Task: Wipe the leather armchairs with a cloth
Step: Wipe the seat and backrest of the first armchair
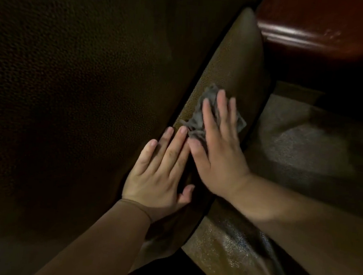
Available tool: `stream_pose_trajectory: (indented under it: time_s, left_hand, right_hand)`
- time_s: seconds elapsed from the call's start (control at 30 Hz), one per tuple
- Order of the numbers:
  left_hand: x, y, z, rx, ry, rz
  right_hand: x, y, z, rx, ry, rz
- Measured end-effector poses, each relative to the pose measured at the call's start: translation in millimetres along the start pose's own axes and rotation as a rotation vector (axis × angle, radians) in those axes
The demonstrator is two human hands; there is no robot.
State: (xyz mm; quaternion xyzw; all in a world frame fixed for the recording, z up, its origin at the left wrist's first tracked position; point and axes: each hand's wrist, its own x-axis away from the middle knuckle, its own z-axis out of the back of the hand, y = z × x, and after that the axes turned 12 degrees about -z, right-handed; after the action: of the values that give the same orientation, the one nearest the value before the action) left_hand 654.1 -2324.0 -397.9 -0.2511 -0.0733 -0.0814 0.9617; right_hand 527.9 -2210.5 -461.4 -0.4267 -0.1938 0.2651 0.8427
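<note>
Leather, dark brown and pebble-grained, fills the left half of the view: this is the broad padded panel of the armchair [71, 84], dimly lit, its surface showing a fine raised texture. Along its right edge a dark seam separates it from a narrower, lighter tan cushion [233, 60], which catches more light and shows the same grain.

The left hand [162, 168] lies flat at that seam, fingers [170, 151] straight and close together, tips on the dark panel's edge, thumb spread toward the tan cushion. It holds nothing. A brown sleeve [101, 235] covers the forearm to the wrist.

Just beside it, the right hand [217, 149] presses the cloth [200, 117] flat onto the tan cushion, fingers extended and slightly spread, somewhat blurred. The cloth is grey, crumpled and creased, its edges protruding left, above and right of the hand.

Polished reddish wood trim [305, 36] crosses the upper right.
</note>
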Motion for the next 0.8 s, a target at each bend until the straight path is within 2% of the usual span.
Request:
stream_pose_trajectory:
  time_s: [0.07, 0.17, 0.23, 0.3, 0.47, 0.57, 0.67, 0.73, 0.8]
  left_hand:
    - [-3, 0, 0, -0.005, 0.007, 0.014]
    - [-4, -1, -3, -0.016, 0.000, 0.013]
    - [-2, -1, -4, -0.020, -0.009, 0.012]
    - [1, 0, -5, -0.011, -0.013, 0.016]
    - [1, 0, -6, 0.002, 0.012, 0.012]
    - [-5, 0, -7, 0.003, 0.025, 0.023]
    - [-4, 0, -9, -0.011, 0.002, 0.008]
    - [-1, 1, -10, -0.011, -0.007, 0.009]
    - [2, 2, -10, 0.012, -0.005, 0.017]
  right_hand:
    - [-32, 3, 15, 0.022, 0.053, -0.013]
    - [-102, -1, 41, 0.059, 0.266, -0.077]
    - [-118, -3, 44, 0.035, 0.342, -0.134]
    - [-96, -8, 28, -0.010, 0.345, -0.177]
    - [-2, -15, -10, -0.157, 0.080, -0.219]
    - [-56, 6, 15, -0.053, 0.196, -0.173]
    - [-113, 15, 36, -0.089, 0.331, -0.234]
    - [-111, 10, 26, -0.179, 0.338, -0.295]
    - [-68, 2, 2, -0.220, 0.310, -0.339]
